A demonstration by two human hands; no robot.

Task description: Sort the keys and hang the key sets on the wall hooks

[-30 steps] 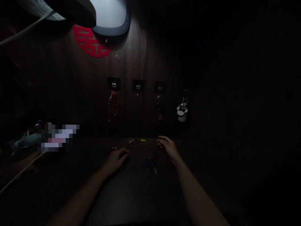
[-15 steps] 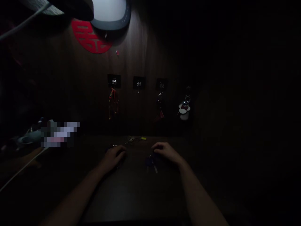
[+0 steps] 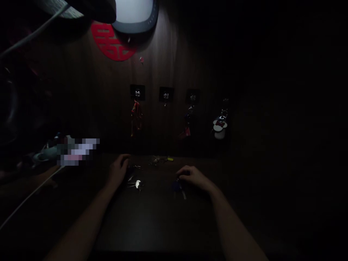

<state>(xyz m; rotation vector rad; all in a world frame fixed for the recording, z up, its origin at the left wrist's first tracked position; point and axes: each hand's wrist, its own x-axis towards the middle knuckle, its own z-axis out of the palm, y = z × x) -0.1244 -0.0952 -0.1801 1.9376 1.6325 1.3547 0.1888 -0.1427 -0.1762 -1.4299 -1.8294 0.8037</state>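
Observation:
My left hand (image 3: 118, 171) rests on the dark tabletop with its fingers loosely apart and nothing seen in it. Just to its right lies a key bunch with a white fob (image 3: 138, 184). My right hand (image 3: 193, 177) has thumb and forefinger pinched at the top ring of a set of keys with a blue fob (image 3: 176, 186). One silvery key of that set points toward me on the table. Farther back, near the wall, lies another key bunch (image 3: 155, 160) beside a yellow-green tag (image 3: 170, 159). The dim light hides fine detail.
Wall hooks (image 3: 166, 95) hold an orange-red tassel (image 3: 137, 114), a red-tagged keyring (image 3: 187, 131) and a white bow charm (image 3: 219, 127). A lamp (image 3: 133, 14) glows above, over a red paper cutout (image 3: 114, 47). At left runs a white cable (image 3: 24, 203) by clutter.
My left hand has drawn back to the left, uncovering the white-fob keys. My right hand has come down onto the ring of the blue-fob keys. The view has shifted slightly.

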